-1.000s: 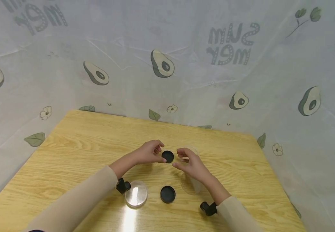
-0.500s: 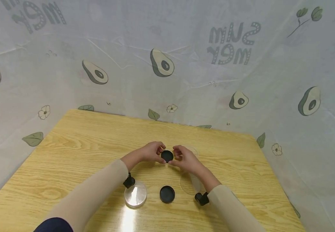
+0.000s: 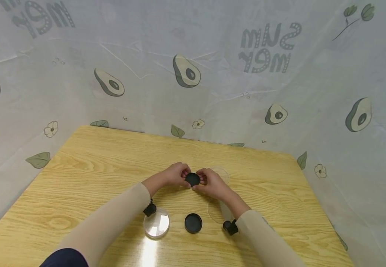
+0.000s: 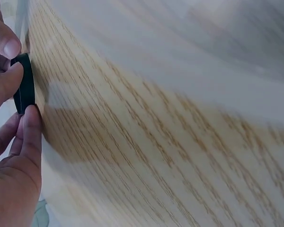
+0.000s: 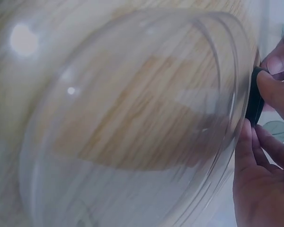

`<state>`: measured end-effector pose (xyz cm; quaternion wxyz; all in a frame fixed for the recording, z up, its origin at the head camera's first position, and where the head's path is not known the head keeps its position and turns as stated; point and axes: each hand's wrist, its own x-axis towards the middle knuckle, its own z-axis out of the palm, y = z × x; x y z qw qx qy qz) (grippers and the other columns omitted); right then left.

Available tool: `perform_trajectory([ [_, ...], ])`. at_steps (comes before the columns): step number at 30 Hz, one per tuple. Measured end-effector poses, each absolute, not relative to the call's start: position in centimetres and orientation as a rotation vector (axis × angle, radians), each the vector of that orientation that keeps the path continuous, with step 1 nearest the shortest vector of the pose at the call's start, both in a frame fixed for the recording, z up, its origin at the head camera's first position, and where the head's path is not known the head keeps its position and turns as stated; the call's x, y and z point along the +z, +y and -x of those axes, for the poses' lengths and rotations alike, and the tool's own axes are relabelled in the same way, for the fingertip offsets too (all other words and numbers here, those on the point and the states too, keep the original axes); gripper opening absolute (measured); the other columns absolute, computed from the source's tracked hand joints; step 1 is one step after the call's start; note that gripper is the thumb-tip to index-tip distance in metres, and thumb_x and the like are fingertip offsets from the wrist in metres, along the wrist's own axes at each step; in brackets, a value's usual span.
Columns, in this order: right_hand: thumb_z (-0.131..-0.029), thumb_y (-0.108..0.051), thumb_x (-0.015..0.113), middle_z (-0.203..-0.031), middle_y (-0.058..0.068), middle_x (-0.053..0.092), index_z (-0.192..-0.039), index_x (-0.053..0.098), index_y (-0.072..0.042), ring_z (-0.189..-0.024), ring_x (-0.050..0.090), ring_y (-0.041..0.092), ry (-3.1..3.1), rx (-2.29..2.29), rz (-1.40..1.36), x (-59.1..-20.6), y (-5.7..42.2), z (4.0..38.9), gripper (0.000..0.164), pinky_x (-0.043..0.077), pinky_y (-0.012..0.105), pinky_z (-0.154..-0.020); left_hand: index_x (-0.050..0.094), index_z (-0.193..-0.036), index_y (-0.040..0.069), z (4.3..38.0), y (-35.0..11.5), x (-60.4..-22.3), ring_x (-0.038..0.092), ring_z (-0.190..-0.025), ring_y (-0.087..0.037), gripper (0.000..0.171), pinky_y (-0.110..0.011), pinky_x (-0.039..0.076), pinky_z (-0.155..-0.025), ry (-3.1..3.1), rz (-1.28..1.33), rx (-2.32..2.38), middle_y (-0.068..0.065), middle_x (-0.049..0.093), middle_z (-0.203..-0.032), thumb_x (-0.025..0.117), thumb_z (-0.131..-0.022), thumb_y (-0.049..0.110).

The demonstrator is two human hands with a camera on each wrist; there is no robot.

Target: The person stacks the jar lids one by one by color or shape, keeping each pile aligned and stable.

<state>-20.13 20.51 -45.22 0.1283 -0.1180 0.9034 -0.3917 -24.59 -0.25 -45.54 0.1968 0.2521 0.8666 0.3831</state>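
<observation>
Both hands are at a small black round cap [image 3: 192, 179] near the middle of the table. My left hand [image 3: 176, 174] pinches its left side between thumb and fingers. From the right, my right hand [image 3: 213, 184] pinches the opposite side. In the left wrist view the cap [image 4: 26, 84] stands edge-on among the fingertips of both hands. The right wrist view shows its dark edge [image 5: 255, 97] partly covered by the fingers. A second black round cap [image 3: 193, 223], with a raised rim, lies nearer the front.
A clear round dish [image 3: 156, 223] lies front left, by the left wrist camera [image 3: 149, 208]. Two clear round pieces are near the right arm: a farther disc [image 3: 222, 173] partly behind the hand, and a nearer disc [image 3: 214, 212] partly under the forearm. A patterned curtain [image 3: 139, 104] encloses the wooden table [image 3: 112, 155].
My hands have closed in on the black cap from both sides and now grip it. The right hand has moved left. The second cap and the clear dish have stayed put.
</observation>
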Motion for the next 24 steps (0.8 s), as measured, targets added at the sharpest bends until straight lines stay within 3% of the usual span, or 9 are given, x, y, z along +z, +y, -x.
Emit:
perform_trajectory([
  [15,-0.092,-0.012,0.081,-0.124,0.017,0.066,-0.130,0.064,0.002,-0.105,0.067,0.021,2.696,-1.088,0.379,-44.99,20.47,20.37,0.044,0.059,0.037,-0.095,0.070,-0.118,-0.004,24.47,0.16,-44.86,0.062,-0.098,-0.018,0.037,-0.033,0.055,-0.092,2.496,-0.741,1.008,-0.014,0.069,-0.110,0.085,-0.087,0.008],
  [24,-0.092,-0.014,0.082,-0.124,0.016,0.067,-0.130,0.066,0.000,-0.108,0.068,0.022,2.686,-1.102,0.383,-45.32,20.59,20.04,0.043,0.060,0.038,-0.096,0.071,-0.120,-0.004,24.24,0.03,-45.33,0.064,-0.097,-0.017,0.039,-0.033,0.056,-0.092,2.500,-0.727,1.027,-0.012,0.071,-0.109,0.085,-0.087,0.009],
])
